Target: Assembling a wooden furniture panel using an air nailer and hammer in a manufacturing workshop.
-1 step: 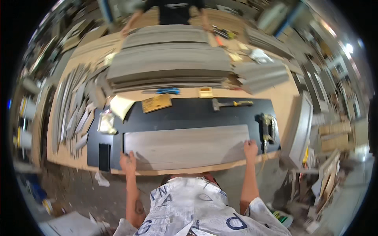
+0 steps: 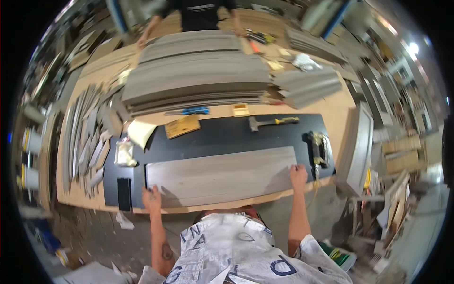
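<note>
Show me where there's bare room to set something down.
Widest patch: the dark mat between panel and hammer, running left to the wooden block. Narrower: the tabletop just right of the mat. Crowded: the table's left side, covered in strips, and its far middle, under stacked boards.

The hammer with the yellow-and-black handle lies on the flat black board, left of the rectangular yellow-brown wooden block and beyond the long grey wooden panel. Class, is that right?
No, the side is wrong: the head view shows the hammer right of the yellow-brown block, on the black board and beyond the grey panel.
</note>
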